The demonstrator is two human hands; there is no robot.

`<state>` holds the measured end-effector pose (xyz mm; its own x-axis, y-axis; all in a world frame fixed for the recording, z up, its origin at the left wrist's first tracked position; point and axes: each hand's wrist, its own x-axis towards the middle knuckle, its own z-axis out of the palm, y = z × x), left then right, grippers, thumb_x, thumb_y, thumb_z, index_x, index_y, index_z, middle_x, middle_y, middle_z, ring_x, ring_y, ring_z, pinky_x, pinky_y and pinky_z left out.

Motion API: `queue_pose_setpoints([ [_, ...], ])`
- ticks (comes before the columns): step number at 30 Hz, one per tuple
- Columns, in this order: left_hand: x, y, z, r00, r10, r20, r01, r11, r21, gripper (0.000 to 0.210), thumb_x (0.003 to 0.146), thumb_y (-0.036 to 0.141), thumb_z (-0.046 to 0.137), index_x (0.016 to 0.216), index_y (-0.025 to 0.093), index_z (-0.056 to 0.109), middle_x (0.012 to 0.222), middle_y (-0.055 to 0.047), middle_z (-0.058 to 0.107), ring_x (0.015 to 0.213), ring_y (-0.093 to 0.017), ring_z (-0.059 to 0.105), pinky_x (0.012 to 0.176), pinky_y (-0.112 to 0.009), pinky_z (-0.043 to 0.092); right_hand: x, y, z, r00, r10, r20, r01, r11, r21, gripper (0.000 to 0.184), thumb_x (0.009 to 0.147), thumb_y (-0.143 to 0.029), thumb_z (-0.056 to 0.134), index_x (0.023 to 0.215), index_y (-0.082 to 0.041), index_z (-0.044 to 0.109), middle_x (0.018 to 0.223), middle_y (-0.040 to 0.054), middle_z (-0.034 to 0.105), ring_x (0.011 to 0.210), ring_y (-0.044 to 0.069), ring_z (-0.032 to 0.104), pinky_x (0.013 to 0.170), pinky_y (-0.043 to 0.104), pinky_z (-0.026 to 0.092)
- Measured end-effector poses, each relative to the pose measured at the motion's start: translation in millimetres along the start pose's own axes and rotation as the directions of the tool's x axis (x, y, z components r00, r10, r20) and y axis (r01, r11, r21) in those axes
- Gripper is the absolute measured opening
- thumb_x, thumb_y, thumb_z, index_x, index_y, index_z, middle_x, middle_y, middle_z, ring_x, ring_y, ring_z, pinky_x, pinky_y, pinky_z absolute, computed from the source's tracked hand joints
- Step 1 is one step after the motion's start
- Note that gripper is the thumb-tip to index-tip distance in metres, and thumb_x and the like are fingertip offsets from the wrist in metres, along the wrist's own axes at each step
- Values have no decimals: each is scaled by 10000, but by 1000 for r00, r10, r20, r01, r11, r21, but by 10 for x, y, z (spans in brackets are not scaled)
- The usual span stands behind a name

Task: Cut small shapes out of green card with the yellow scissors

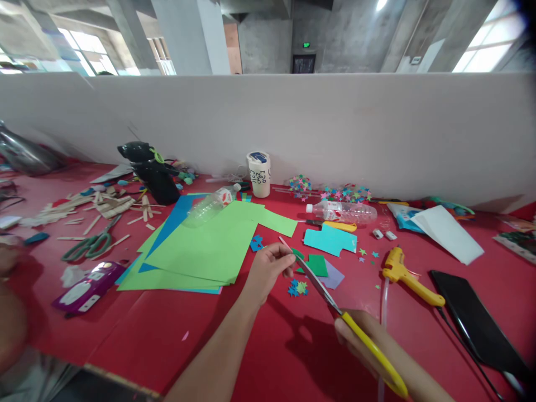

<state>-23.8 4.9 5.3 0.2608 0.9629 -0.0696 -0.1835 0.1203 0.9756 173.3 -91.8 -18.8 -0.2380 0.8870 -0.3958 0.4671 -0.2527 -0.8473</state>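
My left hand (270, 263) is closed in a pinch on a thin pink paper strip (283, 242), whose end sticks out above the fingers. My right hand (364, 335) grips yellow-handled scissors (374, 349) at the lower right. Their blades point up and left, the tips close to my left fingertips, and look nearly together. Beneath the blades lie a green paper piece (317, 265) and a lilac paper piece (335, 274). Small blue and yellow-green paper stars (298, 288) sit in a cluster just below my left fingers. A cut cyan sheet (330, 240) lies beyond.
Green paper sheets (205, 240) spread left of centre, beside a plastic bottle (209, 206). Right stand a yellow glue gun (412, 279) and a black phone-like slab (477, 318). A white cup (259, 176) stands by the partition (268, 123). Another person's arm (10, 318) shows at left.
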Motion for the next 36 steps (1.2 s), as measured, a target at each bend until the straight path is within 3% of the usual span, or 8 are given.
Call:
queue_pose_setpoints([
  [7,-24,-58,84,999,20,-36,-20,1000,-13,128,706,255,590,682,143,533,549,24,556,458,-75,499,492,-212,394,15,69,5,1000,-25,8,25,1000,3,549,721,-723,300,629,-193,407,371,-97,291,320,58,258,339,200,190],
  [11,-26,-79,113,999,10,-53,-13,999,-49,141,691,264,608,690,151,526,569,30,564,456,-77,503,488,-218,391,15,56,25,1000,-12,5,11,1000,26,507,743,-681,334,616,-193,392,384,-100,299,310,46,254,327,192,195],
  [17,-21,-89,108,999,-4,-54,1,998,-67,137,692,264,610,684,151,534,567,29,570,458,-76,501,489,-217,385,5,1,76,994,51,-97,-43,996,79,428,758,-579,414,579,-190,393,425,-92,294,332,44,255,334,188,178],
  [22,-23,-103,111,998,-5,-57,1,997,-81,128,695,261,609,685,153,541,558,29,567,454,-74,494,488,-215,385,26,31,86,996,34,-83,-29,998,62,411,759,-543,442,556,-189,396,414,-85,294,352,55,261,338,188,161],
  [36,-33,-111,104,999,-17,-44,12,993,-116,130,696,262,614,677,150,550,562,17,565,467,-73,486,493,-210,388,49,36,66,998,3,-65,0,999,45,467,735,-613,446,543,-191,385,410,-88,276,362,57,256,350,190,167],
])
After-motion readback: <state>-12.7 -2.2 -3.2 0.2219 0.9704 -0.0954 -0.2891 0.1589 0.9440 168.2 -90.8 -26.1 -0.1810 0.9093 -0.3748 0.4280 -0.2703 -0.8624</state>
